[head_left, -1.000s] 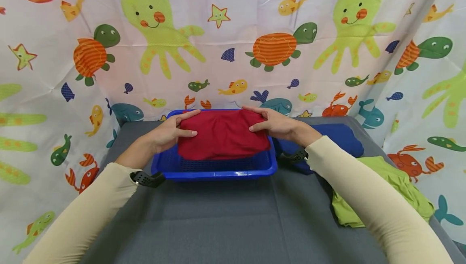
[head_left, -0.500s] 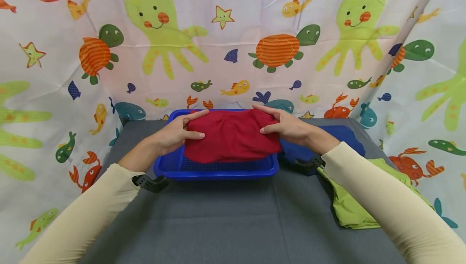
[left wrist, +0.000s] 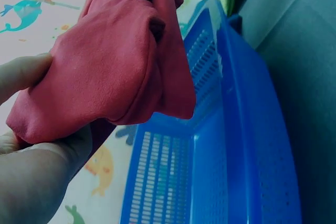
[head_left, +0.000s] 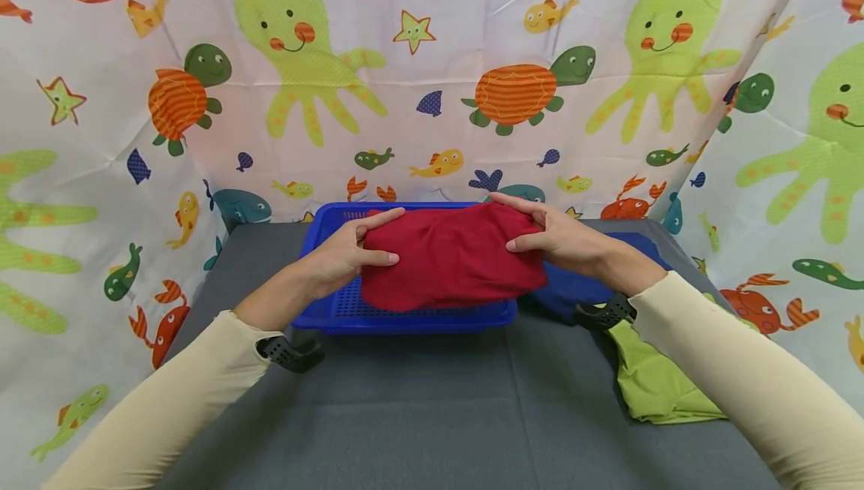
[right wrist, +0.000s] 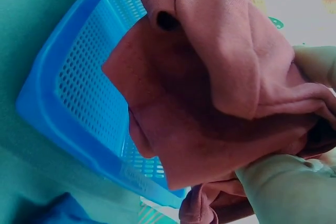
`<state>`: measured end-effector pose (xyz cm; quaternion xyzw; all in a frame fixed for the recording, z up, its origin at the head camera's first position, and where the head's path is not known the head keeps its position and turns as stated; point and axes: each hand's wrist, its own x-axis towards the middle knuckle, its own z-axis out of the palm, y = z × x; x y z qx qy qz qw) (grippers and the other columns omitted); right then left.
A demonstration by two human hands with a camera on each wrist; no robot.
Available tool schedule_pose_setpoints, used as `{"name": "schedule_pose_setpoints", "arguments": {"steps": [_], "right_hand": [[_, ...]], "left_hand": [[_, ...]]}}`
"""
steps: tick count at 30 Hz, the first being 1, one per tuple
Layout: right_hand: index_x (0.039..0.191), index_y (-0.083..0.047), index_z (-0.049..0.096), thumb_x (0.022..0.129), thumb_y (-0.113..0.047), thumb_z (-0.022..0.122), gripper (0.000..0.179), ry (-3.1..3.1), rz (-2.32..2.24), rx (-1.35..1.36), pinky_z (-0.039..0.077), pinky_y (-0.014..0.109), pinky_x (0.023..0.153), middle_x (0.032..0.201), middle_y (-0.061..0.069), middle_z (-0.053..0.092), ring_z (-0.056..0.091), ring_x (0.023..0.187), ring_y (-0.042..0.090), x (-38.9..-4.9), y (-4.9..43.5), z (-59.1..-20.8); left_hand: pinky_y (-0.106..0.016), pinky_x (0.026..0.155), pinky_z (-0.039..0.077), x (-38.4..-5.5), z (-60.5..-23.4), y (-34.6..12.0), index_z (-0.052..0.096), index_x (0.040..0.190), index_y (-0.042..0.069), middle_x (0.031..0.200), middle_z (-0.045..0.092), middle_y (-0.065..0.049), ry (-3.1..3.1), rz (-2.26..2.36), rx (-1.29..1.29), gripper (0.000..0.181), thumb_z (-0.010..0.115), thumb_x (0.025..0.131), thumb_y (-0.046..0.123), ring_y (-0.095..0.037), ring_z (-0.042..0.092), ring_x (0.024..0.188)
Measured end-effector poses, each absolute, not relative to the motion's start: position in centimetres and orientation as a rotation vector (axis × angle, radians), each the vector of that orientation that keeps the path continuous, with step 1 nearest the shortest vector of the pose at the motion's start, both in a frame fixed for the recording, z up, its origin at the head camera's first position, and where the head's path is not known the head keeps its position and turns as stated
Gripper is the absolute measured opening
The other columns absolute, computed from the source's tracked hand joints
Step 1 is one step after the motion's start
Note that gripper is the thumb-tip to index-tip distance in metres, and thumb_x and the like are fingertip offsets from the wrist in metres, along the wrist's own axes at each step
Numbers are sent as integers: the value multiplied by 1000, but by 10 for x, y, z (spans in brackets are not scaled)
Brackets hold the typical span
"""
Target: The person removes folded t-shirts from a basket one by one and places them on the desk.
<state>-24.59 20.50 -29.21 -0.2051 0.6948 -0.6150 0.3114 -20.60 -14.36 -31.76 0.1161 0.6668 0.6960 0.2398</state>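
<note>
A folded red cloth [head_left: 452, 257], perhaps a garment, hangs between both hands above a blue plastic basket [head_left: 405, 323]. My left hand [head_left: 340, 254] grips its left end, with the thumb on the near face. At the other end my right hand [head_left: 556, 238] holds it the same way. In the left wrist view the cloth [left wrist: 105, 72] shows several soft layers pinched between thumb and fingers. Loose folds and an open edge of the cloth [right wrist: 220, 66] show in the right wrist view. Part of the basket is hidden behind the cloth.
Right of the basket lies a dark blue cloth [head_left: 570, 291], partly behind the right forearm. A lime green cloth [head_left: 658, 377] lies nearer on the grey table [head_left: 405, 415]. A curtain [head_left: 432, 47] printed with sea animals stands behind and at both sides.
Both hands have moved to the right with the red cloth, uncovering more of the basket's left side. The right forearm now covers more of the blue and green cloths.
</note>
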Motion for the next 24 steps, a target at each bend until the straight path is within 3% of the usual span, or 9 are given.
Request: {"name": "schedule_pose_setpoints", "arguments": {"steps": [6, 15, 24], "right_hand": [[163, -25, 19, 98, 1, 58, 81, 1862, -1606, -529, 59, 30, 91, 147, 5, 44, 52, 127, 18, -238, 220, -287], [163, -26, 20, 98, 2, 57, 80, 1862, -1620, -564, 59, 30, 91, 146, 1, 45, 53, 125, 16, -225, 245, -282], [163, -27, 19, 100, 2, 53, 78, 1884, -1575, -667, 60, 30, 85, 141, 0, 48, 55, 120, 12, -217, 273, -285]], "left_hand": [[-28, 89, 60, -200, -315, -130, 32, 160, 26, 151, 45, -11, 1791, 1922, 351, 77, 60, 95, -3, -21, 57, 126], [-27, 88, 59, -195, -315, -108, 29, 161, 24, 154, 42, -13, 1778, 1919, 389, 79, 61, 94, -3, -26, 52, 131], [-29, 91, 59, -187, -318, -81, 31, 161, 22, 150, 45, -15, 1834, 1874, 441, 78, 63, 93, -2, -29, 54, 132]]}}
